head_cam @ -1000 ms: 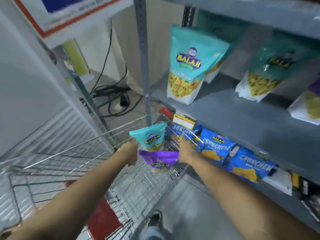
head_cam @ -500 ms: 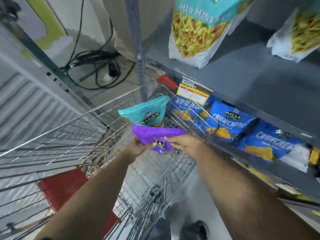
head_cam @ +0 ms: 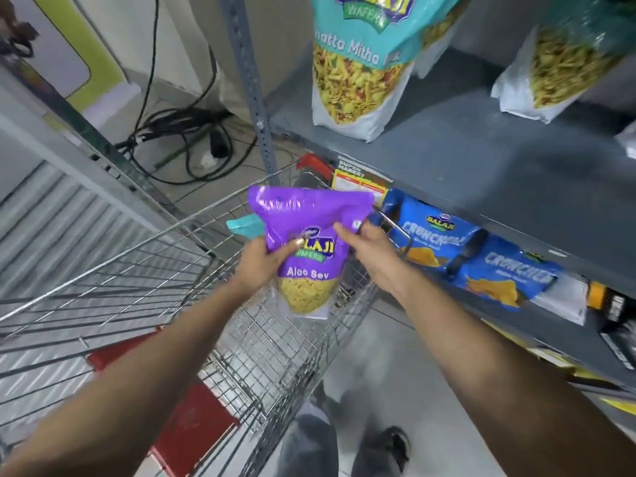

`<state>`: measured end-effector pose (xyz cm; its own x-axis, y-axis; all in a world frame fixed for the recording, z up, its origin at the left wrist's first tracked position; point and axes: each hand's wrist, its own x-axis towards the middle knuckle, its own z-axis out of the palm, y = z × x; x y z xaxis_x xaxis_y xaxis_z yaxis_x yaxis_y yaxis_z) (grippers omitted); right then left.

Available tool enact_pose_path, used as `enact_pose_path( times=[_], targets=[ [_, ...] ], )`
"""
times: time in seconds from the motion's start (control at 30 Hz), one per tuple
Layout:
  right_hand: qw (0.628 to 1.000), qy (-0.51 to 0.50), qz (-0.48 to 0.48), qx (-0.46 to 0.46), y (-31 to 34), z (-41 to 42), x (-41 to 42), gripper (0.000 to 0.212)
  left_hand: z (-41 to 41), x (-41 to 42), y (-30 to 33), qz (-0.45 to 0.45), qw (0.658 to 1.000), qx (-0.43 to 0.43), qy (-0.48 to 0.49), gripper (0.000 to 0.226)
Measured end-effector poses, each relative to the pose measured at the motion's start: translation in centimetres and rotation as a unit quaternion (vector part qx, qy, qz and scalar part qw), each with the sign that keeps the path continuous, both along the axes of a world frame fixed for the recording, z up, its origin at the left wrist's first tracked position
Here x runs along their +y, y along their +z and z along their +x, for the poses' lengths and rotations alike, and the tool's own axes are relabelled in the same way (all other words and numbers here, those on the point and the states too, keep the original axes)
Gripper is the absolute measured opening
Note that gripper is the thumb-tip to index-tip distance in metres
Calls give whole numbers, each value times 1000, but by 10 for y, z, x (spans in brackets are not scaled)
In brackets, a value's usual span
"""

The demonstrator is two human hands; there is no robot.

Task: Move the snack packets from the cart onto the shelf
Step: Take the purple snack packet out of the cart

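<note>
Pinching the purple packet (head_cam: 304, 242) from both sides, the left hand (head_cam: 256, 266) has its thumb across the printed front and its fingers hidden behind, while the right hand (head_cam: 370, 247) nips the packet's right edge between thumb and fingers. Both hands are clenched on this 1 packet, which hangs in the air above the front corner of the cart (head_cam: 241, 339), touching neither the wire nor the shelf (head_cam: 481, 160).

The packet's long axis runs nearly up and down, tipped a little to the left at the top. Its sealed top edge points up and away toward the shelf, its clear window of yellow snack points down toward the cart, and the printed face is turned to the camera.

Just behind its left edge a corner of a teal packet (head_cam: 242, 225) peeks out; whether the left hand holds that too or it rests in the cart cannot be told.

On the shelf, 1 large teal bag (head_cam: 358, 67) stands upright, with another snack bag (head_cam: 557, 63) further right. Blue packets (head_cam: 475, 256) lie on the level below. By my judgement the task is midway: some stock is shelved, the purple packet is lifted but not yet placed, and the visible part of the cart basket looks otherwise bare.
</note>
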<state>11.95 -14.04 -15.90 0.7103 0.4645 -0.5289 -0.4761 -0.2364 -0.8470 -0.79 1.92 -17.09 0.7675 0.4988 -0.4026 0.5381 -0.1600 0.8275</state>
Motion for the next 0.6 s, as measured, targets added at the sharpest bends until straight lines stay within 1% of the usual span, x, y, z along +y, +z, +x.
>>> enact_pose_path(
  times=[0.1, 0.17, 0.27, 0.37, 0.4, 0.43, 0.5, 0.6],
  targets=[
    [995, -58, 77, -35, 55, 5, -11, 34, 27, -4, 61, 77, 995, -46, -36, 50],
    [987, -92, 114, -71, 93, 12, -28, 33, 47, -14, 100, 106, 989, -84, -61, 63],
    [967, -124, 176, -137, 145, 22, -68, 24, 79, -47, 149, 140, 975, -147, -93, 68],
    [953, -139, 183, -200, 187, 31, -118, 28, 109, -95, 190, 170, 960, -187, -121, 48],
    [948, -153, 176, -215, 198, 35, -136, 32, 120, -113, 200, 173, 955, -200, -134, 45],
    [944, -170, 168, -227, 208, 40, -155, 33, 129, -133, 211, 171, 950, -218, -147, 48],
    [932, -217, 152, -248, 221, 54, -191, 26, 154, -170, 223, 165, 938, -252, -169, 53],
    [911, -283, 122, -274, 233, 78, -247, 23, 195, -229, 232, 165, 928, -275, -191, 66]
  ],
)
